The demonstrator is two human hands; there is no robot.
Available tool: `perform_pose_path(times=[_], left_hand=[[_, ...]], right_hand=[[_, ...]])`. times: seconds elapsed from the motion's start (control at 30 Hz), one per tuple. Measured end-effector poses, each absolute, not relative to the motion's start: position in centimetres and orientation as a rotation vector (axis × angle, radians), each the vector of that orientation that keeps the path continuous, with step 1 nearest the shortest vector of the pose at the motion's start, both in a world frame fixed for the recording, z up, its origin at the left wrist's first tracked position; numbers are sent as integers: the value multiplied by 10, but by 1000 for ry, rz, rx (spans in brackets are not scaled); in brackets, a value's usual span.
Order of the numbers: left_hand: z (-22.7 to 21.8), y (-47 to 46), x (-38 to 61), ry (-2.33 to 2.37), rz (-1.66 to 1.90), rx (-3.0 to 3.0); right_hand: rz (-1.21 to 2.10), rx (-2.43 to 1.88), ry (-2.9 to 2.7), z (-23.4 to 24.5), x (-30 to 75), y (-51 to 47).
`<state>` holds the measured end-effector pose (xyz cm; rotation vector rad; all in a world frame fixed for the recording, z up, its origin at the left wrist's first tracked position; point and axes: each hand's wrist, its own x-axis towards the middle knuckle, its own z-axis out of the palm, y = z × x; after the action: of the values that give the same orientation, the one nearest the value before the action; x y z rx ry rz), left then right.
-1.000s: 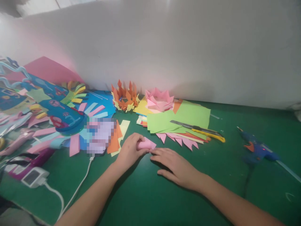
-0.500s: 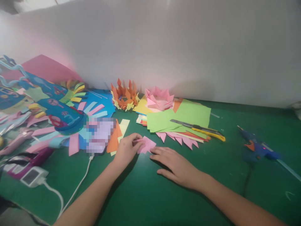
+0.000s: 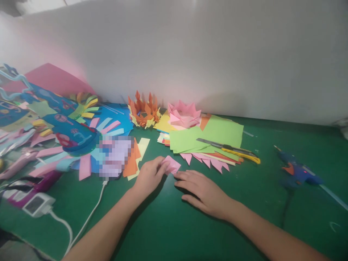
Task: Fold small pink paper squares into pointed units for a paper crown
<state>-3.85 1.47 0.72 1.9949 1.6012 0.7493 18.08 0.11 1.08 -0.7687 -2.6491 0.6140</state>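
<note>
A small folded piece of pink paper [image 3: 173, 165] lies on the green table in front of me. My left hand [image 3: 150, 174] pinches its left side between thumb and fingers, and the fingertips hide that edge. To the right, my right hand [image 3: 202, 190] rests flat with fingers stretched out. Its fingertips are at the paper's right corner; I cannot tell whether they touch it. Just beyond are pink paper pieces with pointed ends [image 3: 219, 164], partly under a stack of light green paper [image 3: 187, 140]. Orange paper strips [image 3: 131, 159] lie left of my left hand.
A yellow utility knife [image 3: 241, 154] lies across the green sheets. Behind stand an orange paper crown [image 3: 145, 110] and a pink folded ring [image 3: 185, 115]. A blue glue gun [image 3: 297, 172] is at right. Phone [image 3: 115, 156], white cable [image 3: 98, 203] and blue paper cone [image 3: 72, 127] are at left.
My left hand has shifted slightly to the right along the pink paper and covers more of its left side. The right hand has hardly moved.
</note>
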Motion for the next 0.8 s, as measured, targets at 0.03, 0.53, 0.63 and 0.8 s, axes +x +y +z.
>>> perform_pose_path(times=[0.03,0.53,0.63,0.8], left_hand=[[7,15,-38,1596,754,2006],[9,0,-10,1013,855,1083],[5,-1,-8,1033,856,1102],[8,-2,-8,1037,885,1166]], right_hand=[[610,-758,-2617,11,181,1],[829,-946,-2122,2,185,-3],[876,-961,-2063,5,184,-1],[1033,-1042,-1912,5,181,0]])
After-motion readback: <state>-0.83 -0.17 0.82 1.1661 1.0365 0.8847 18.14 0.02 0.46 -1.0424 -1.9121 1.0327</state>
